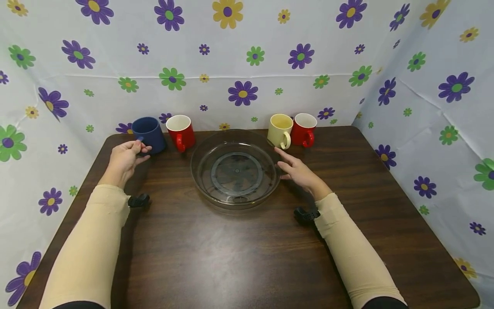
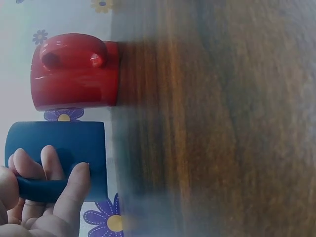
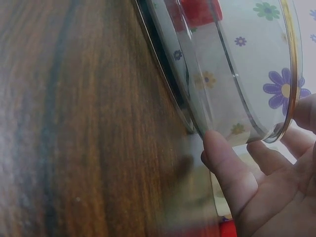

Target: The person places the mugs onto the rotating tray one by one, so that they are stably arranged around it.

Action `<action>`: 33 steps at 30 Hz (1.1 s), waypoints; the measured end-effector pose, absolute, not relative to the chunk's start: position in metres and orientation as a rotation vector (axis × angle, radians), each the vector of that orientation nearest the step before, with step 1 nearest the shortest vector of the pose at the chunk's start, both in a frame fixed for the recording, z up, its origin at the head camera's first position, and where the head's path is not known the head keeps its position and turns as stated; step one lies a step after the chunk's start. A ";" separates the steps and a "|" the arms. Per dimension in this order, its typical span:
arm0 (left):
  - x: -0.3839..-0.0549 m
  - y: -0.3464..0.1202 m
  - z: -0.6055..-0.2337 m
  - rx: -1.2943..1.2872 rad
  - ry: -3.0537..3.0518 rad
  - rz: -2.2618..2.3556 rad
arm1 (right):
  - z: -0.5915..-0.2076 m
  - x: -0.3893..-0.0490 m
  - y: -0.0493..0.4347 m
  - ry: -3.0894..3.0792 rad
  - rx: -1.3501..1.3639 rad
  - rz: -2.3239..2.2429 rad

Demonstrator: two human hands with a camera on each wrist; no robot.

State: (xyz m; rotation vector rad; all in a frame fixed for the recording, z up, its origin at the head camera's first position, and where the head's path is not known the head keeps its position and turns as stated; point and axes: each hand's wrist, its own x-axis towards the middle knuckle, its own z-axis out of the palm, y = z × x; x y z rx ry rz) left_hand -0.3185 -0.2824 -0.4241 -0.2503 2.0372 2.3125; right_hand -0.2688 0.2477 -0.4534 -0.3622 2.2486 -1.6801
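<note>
While the left hand grips the handle of a plain dark-blue mug, fingers curled through and round it, the right hand grasps nothing firmly, its fingers loosely spread at the right wall of a smoky, see-through round dish. The blue mug is upright near the far left corner of the dark wood-grain tabletop; whether its base touches the wood cannot be told. Just beside it stands a glossy red mug with a white inside. Beyond the right fingertips, a pale-yellow mug stands beside another white-lined red mug.
</note>
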 end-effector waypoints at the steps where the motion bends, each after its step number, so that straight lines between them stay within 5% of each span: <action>1: -0.319 -0.282 -0.423 -0.246 2.026 2.322 | -0.452 -0.269 0.248 2.250 -0.366 -1.678; 33: -0.296 -0.279 -0.390 0.036 2.061 2.309 | -0.453 -0.270 0.247 2.244 -0.345 -1.718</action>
